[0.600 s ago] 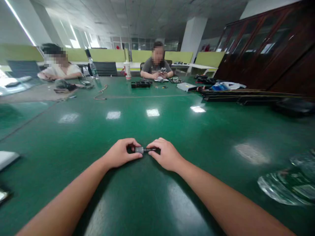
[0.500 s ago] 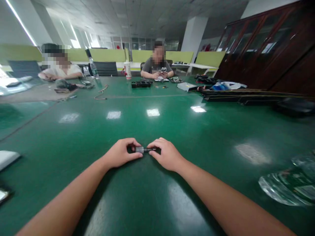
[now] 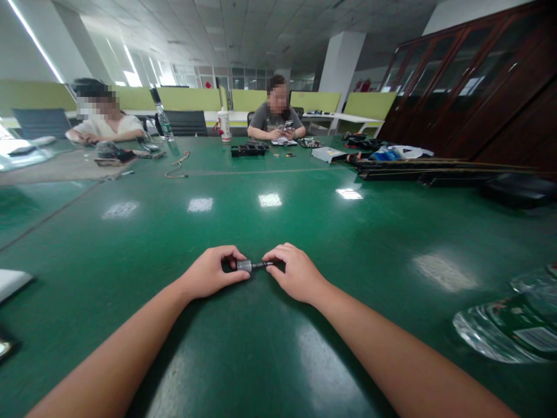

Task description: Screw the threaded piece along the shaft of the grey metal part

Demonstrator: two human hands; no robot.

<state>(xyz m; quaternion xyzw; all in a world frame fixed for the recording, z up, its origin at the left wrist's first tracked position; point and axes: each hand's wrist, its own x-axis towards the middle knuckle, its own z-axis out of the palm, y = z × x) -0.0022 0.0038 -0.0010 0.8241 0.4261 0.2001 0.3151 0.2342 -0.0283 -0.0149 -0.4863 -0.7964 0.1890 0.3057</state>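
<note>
Between thumb and fingers, my left hand (image 3: 214, 271) holds a short grey metal cylinder (image 3: 244, 266), which looks like a drill chuck. A thin dark rod with a spiral look, like a drill bit (image 3: 260, 265), runs from the cylinder's right end. My right hand (image 3: 293, 271) pinches the rod's other end between thumb and forefinger. Both hands are low over the green tabletop (image 3: 243, 220), close to each other. Fingers hide the left end of the cylinder and the tip of the rod.
A large clear bottle (image 3: 513, 325) lies at the right edge. A white object (image 3: 13, 283) is at the left edge. Across the table are a black device (image 3: 249, 150), a cord (image 3: 176, 166), long dark bars (image 3: 435, 169) and two seated people, one holding a phone (image 3: 288, 126).
My hands have drawn slightly apart, the left one moving a little left with the cylinder. More of the bit shows between them. The view has shifted slightly.
</note>
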